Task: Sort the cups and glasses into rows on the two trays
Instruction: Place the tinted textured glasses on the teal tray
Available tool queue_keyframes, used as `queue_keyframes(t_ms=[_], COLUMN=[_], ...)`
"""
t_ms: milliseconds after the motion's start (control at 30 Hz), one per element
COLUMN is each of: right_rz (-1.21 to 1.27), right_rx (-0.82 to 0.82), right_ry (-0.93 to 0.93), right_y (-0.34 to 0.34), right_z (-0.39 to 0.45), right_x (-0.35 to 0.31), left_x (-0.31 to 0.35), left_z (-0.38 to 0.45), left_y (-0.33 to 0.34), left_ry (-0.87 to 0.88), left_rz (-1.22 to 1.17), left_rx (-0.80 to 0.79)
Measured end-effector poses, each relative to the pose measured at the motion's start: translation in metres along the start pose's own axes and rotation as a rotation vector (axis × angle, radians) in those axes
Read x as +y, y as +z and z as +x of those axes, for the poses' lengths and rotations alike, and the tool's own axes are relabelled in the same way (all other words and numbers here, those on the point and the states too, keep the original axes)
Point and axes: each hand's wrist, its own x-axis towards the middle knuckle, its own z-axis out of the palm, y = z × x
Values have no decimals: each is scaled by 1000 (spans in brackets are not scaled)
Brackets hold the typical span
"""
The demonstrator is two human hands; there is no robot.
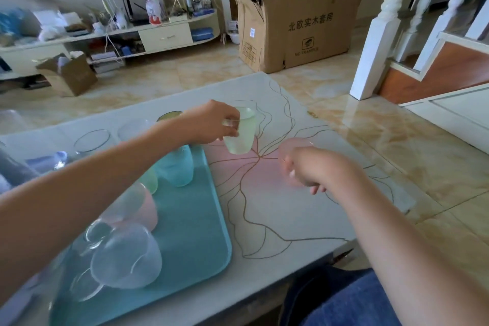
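My left hand grips a pale green frosted cup by its rim, held just above the table to the right of the teal tray. My right hand curls round a pink frosted cup standing on the table. On the tray stand a blue cup, a green cup, a pink cup and a clear frosted cup. My left forearm hides part of them.
Clear glasses and a gold-rimmed cup stand on the table behind the tray. The table's right edge drops to a tiled floor. A cardboard box and cluttered shelves stand beyond.
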Motion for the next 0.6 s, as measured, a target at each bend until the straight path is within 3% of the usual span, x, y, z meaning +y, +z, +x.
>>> queue_keyframes(t_ms=[200, 467, 600], right_rz=[-80, -104, -147], right_rx=[-173, -158, -123], right_ry=[-16, -147, -240], right_y=[2, -7, -12], right_z=[-11, -45, -69], right_x=[-9, -36, -55], left_x=[-23, -36, -35], left_z=[-103, -147, -141], left_y=[-25, 19, 35], left_ry=[-59, -124, -112], left_rz=[49, 215, 160], left_rx=[-15, -14, -68])
